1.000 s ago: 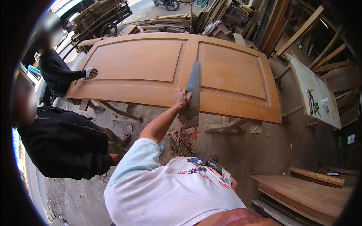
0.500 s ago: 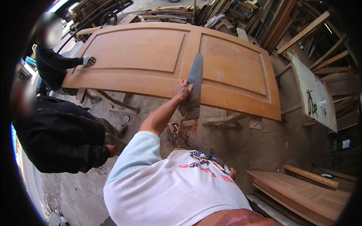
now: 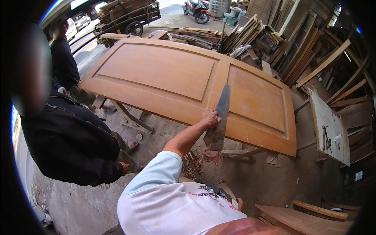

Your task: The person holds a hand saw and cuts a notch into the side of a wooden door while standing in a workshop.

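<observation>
A large brown panelled wooden door [image 3: 164, 74] lies flat on trestles. Across its near edge lies a hand saw [image 3: 220, 117], blade pointing away over the door and reddish handle [image 3: 209, 154] hanging below the edge. My left hand [image 3: 210, 117] reaches out from a light blue sleeve and grips the blade where it meets the edge. Only a small part of my right hand [image 3: 239, 203] shows beside my white shirt, and its fingers are hidden.
A person in black [image 3: 74, 145] stands close on my left. Another person in dark clothes [image 3: 62, 66] is at the door's far left end. Stacked planks [image 3: 250, 35], a cart [image 3: 129, 15], a leaning white board [image 3: 329, 125] and boards [image 3: 305, 219] surround the dirt floor.
My left hand stays on the saw blade at the door's edge. The person at the far end has taken a hand off the door's corner. The view has shifted slightly.
</observation>
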The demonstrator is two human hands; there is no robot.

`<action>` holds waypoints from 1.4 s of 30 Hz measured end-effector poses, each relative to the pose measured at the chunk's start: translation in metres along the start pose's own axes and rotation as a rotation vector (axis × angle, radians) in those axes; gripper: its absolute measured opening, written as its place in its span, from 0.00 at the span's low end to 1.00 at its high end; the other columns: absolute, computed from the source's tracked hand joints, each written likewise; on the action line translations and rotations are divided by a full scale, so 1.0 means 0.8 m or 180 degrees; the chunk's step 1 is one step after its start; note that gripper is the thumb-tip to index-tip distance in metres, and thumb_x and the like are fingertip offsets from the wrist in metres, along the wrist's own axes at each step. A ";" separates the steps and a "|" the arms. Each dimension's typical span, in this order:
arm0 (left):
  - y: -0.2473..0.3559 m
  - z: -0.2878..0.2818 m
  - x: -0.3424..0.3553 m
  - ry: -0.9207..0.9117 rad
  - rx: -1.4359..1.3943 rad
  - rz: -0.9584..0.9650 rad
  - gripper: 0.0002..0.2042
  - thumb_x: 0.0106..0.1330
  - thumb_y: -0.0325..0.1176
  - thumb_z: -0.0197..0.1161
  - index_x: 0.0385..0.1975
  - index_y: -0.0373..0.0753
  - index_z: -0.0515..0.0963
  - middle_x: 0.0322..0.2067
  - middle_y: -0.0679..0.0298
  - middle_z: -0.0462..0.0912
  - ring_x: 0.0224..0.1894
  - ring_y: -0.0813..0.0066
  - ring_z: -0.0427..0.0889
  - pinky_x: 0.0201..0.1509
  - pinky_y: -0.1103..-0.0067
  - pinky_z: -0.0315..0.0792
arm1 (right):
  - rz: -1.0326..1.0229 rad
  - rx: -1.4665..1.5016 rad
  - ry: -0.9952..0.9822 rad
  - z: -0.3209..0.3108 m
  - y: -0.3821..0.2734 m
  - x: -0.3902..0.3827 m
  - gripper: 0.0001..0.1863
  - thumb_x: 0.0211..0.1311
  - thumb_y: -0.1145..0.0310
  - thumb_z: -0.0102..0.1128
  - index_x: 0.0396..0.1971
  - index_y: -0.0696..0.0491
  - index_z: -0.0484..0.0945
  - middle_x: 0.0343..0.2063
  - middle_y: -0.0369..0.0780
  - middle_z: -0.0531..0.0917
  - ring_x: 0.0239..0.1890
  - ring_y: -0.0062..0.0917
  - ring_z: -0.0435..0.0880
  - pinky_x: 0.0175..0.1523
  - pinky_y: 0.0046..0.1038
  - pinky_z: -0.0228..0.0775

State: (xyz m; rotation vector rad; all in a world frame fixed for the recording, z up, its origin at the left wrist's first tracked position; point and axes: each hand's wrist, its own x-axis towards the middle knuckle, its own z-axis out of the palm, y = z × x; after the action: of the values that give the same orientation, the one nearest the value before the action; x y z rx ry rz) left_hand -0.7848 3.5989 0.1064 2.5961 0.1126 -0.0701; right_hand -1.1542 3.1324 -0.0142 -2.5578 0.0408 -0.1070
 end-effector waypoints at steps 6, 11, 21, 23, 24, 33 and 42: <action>-0.008 0.005 0.033 -0.0053 0.0450 0.0276 0.21 0.57 0.49 0.56 0.41 0.39 0.80 0.43 0.49 0.82 0.48 0.50 0.81 0.54 0.65 0.73 | 0.0152 -0.0001 -0.0249 0.005 0.015 -0.032 0.07 0.58 0.73 0.53 0.32 0.52 0.81 0.31 0.44 0.83 0.36 0.39 0.83 0.40 0.38 0.73; -0.021 0.027 0.055 0.0237 0.0400 0.0317 0.23 0.55 0.48 0.57 0.38 0.32 0.78 0.39 0.45 0.83 0.45 0.48 0.82 0.52 0.64 0.74 | 0.0709 -0.0512 -0.0451 -0.006 -0.015 -0.054 0.10 0.60 0.73 0.50 0.34 0.53 0.82 0.33 0.45 0.83 0.38 0.39 0.84 0.41 0.36 0.74; 0.010 -0.006 0.037 -0.0256 0.0512 0.0498 0.21 0.66 0.42 0.47 0.46 0.28 0.74 0.43 0.39 0.81 0.49 0.41 0.79 0.54 0.58 0.71 | 0.1061 -0.0109 -0.1284 -0.063 -0.102 -0.107 0.14 0.62 0.68 0.48 0.42 0.58 0.80 0.36 0.50 0.84 0.40 0.42 0.83 0.44 0.37 0.71; 0.019 -0.031 0.022 -0.0421 0.0774 0.0746 0.18 0.66 0.41 0.48 0.42 0.32 0.78 0.48 0.40 0.78 0.52 0.45 0.79 0.56 0.62 0.73 | 0.1112 0.0019 -0.1049 -0.046 -0.079 -0.121 0.13 0.63 0.69 0.48 0.39 0.58 0.80 0.33 0.50 0.83 0.37 0.44 0.82 0.41 0.38 0.71; 0.001 -0.020 0.022 -0.0436 0.0981 0.0805 0.18 0.66 0.40 0.48 0.43 0.33 0.78 0.49 0.40 0.77 0.52 0.44 0.78 0.56 0.62 0.73 | 0.1180 0.0082 -0.1037 -0.038 -0.072 -0.131 0.12 0.63 0.69 0.48 0.38 0.58 0.79 0.32 0.50 0.82 0.36 0.44 0.82 0.41 0.38 0.70; -0.056 0.036 0.090 0.0244 -0.0037 0.0163 0.17 0.61 0.38 0.58 0.45 0.35 0.78 0.49 0.45 0.79 0.52 0.48 0.79 0.54 0.65 0.74 | 0.1516 0.0287 -0.0769 -0.032 -0.080 -0.104 0.12 0.65 0.67 0.45 0.29 0.59 0.75 0.21 0.48 0.75 0.27 0.30 0.72 0.35 0.31 0.65; -0.055 0.052 0.088 0.0272 0.1039 0.1303 0.13 0.65 0.37 0.54 0.43 0.37 0.78 0.49 0.48 0.78 0.51 0.46 0.79 0.53 0.61 0.75 | 0.1878 -0.0134 -0.2261 -0.095 -0.108 -0.089 0.15 0.56 0.71 0.59 0.44 0.58 0.79 0.37 0.50 0.83 0.37 0.42 0.81 0.47 0.37 0.72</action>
State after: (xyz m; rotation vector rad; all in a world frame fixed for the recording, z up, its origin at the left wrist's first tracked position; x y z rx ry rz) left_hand -0.7201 3.6195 0.0434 2.8895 -0.4336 0.1855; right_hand -1.2310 3.1669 0.0915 -2.3693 0.5127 1.0162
